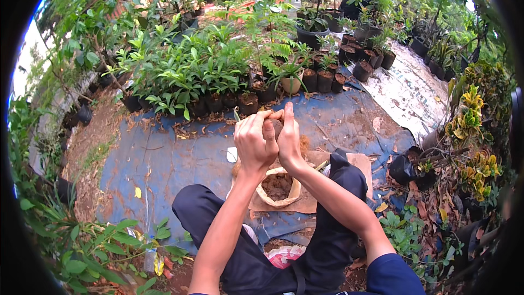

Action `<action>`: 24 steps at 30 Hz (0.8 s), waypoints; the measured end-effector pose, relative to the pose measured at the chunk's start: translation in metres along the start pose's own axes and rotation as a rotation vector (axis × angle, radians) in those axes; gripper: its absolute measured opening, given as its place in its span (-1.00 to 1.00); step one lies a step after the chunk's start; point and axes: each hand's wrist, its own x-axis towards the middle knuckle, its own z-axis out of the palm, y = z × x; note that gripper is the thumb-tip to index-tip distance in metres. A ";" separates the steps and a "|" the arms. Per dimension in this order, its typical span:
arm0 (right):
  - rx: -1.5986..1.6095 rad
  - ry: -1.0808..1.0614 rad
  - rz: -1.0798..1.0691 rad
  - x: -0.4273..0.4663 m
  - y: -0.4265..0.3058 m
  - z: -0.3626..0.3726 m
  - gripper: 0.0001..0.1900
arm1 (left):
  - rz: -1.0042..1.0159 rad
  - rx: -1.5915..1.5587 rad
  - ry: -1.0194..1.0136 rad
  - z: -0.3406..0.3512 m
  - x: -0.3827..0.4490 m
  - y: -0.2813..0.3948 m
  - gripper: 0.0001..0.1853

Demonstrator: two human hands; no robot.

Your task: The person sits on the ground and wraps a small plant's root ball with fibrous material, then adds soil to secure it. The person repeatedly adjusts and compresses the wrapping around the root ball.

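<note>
Cupped together in front of me, my left hand (254,141) and my right hand (290,137) press a brown ball of soil (278,126) between the palms. Most of the ball is hidden by the fingers. Below my wrists stands a pale sack (262,194) with its rim rolled down, holding moist dark soil (277,185). The sack rests on a flat brown sheet (362,166) between my bent knees. Some brown fibre (304,144) shows just beyond my right wrist. A small white object (232,155) lies left of my left hand.
A worn blue tarpaulin (163,164) covers the ground. Leafy seedlings in black bags (213,101) line its far edge, beside a beige pot (291,82). A white sheet (409,86) lies at the right, near a black bag (402,169). A plastic bottle (150,259) is at lower left.
</note>
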 end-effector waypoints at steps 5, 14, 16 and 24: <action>0.045 0.084 0.059 -0.001 -0.002 0.000 -0.34 | 0.093 0.035 -0.003 0.003 -0.003 -0.004 -0.38; 0.170 0.057 0.049 -0.005 -0.013 0.003 -0.57 | 0.118 0.023 0.026 0.001 -0.004 -0.002 -0.54; 0.207 0.074 0.000 -0.006 -0.013 0.007 -0.57 | 0.101 -0.014 0.029 0.000 -0.002 -0.003 -0.59; 0.339 -0.139 0.454 -0.001 -0.014 0.001 -0.27 | 0.263 -0.046 0.031 -0.002 0.005 -0.017 -0.80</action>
